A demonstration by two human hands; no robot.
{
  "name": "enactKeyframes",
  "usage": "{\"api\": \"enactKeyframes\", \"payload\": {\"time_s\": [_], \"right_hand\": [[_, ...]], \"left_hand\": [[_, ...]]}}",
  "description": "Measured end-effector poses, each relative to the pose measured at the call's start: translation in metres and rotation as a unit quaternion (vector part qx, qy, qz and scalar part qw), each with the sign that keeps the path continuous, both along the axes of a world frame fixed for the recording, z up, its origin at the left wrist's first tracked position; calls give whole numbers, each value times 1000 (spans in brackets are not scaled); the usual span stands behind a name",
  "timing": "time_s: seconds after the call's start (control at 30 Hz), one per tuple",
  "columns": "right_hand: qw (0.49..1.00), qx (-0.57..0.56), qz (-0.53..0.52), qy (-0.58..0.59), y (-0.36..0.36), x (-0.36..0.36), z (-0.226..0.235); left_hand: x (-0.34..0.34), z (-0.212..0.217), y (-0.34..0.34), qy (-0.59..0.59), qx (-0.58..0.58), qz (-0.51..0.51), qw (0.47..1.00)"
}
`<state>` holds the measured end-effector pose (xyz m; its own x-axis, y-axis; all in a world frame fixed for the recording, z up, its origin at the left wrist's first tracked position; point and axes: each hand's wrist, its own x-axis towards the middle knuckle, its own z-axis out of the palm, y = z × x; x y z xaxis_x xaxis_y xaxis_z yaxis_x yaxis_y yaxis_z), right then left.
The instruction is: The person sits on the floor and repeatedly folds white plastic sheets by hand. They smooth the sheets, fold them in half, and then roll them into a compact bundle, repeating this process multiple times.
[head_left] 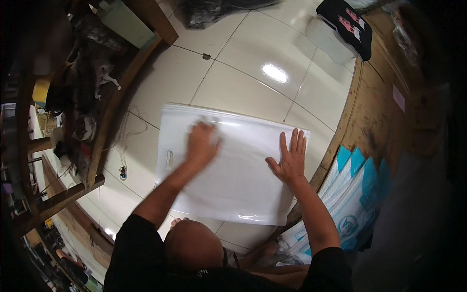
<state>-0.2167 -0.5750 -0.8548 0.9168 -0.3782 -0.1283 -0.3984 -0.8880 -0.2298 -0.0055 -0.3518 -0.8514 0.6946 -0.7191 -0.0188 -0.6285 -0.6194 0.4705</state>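
Note:
A stack of white, glossy plastic sheets or bags (233,182) lies flat on the tiled floor, with a small slot-like mark (170,159) near its left edge. My right hand (289,161) rests flat on the stack's right side, fingers stretched and thumb apart. Over the upper left part is my left hand (202,145), smeared by motion. Its fingers are too blurred to show whether they hold anything, and I cannot tell if it touches the plastic.
At the left stands a wooden rack (126,80) crowded with items. On the right, a wooden bench edge (348,114) borders white-and-turquoise printed packs (343,209). A black cloth with a pink print (348,29) sits on a pale container (326,41). Dark plastic (209,12) lies at the far side.

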Motion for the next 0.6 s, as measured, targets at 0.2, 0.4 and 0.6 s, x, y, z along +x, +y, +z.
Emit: {"api": "enactKeyframes", "payload": {"time_s": [0.2, 0.4, 0.6], "right_hand": [[999, -6, 18, -28, 4, 2, -10], [1000, -26, 0, -6, 1, -6, -3], [999, -5, 6, -36, 3, -4, -6]], "left_hand": [[-90, 13, -29, 76, 97, -112, 986], [-23, 21, 48, 138, 103, 51, 984], [-15, 35, 63, 131, 152, 69, 977]]}}
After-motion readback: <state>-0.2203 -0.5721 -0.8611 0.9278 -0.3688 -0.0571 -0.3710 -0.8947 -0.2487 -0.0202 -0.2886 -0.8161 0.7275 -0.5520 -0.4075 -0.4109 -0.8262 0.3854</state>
